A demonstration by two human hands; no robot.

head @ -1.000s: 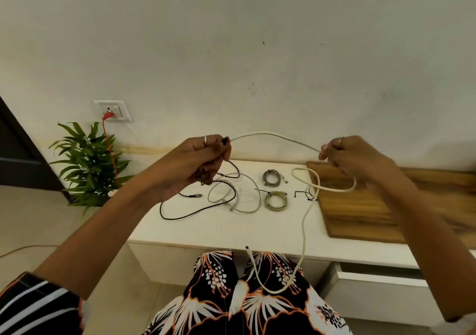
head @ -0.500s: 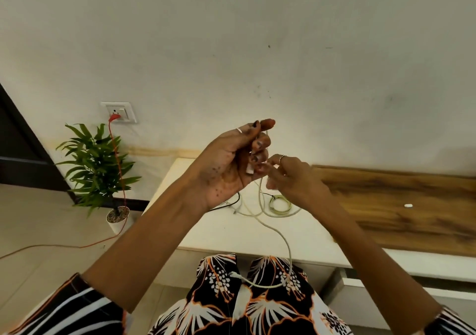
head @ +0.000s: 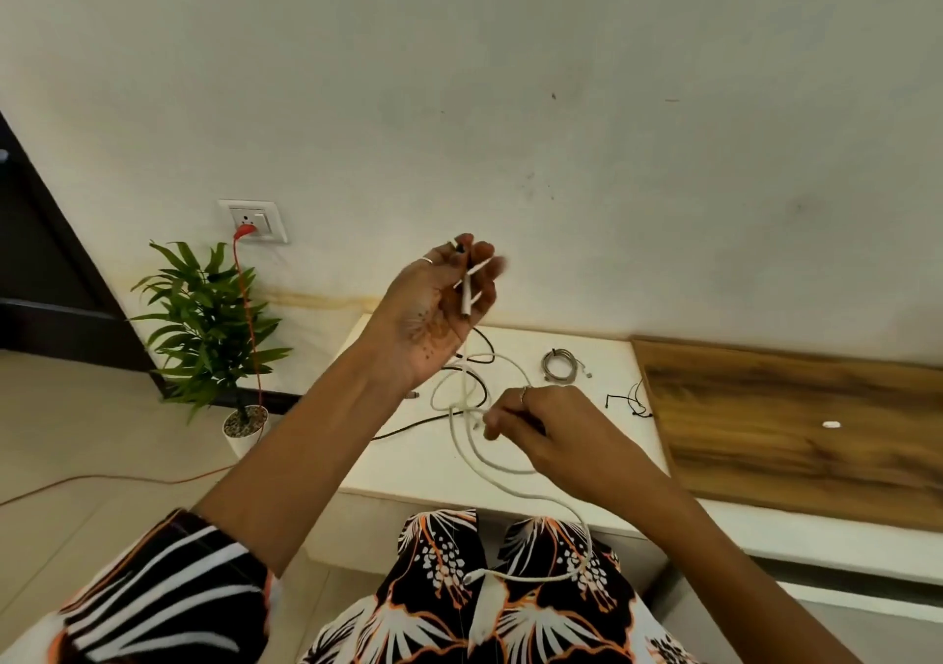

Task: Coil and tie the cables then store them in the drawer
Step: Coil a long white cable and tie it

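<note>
A potted plant stood on the floor at far left, under a wall socket with a red lead plugged in. Beside it the left hand was raised palm-up, its fingers curled round one end of the white cable, whose plug end pointed downward. From there the cable dropped almost straight down to the lower right hand, whose fingers pinched it where a loose loop hung; the free end trailed onto the person's lap. The right hand looked the nearer one to bring up the next turn. On the white bench lay one loose black cable, one pale loose cable, one grey coiled bundle and a few thin dark ties. The drawer at lower right stood partly open.
</note>
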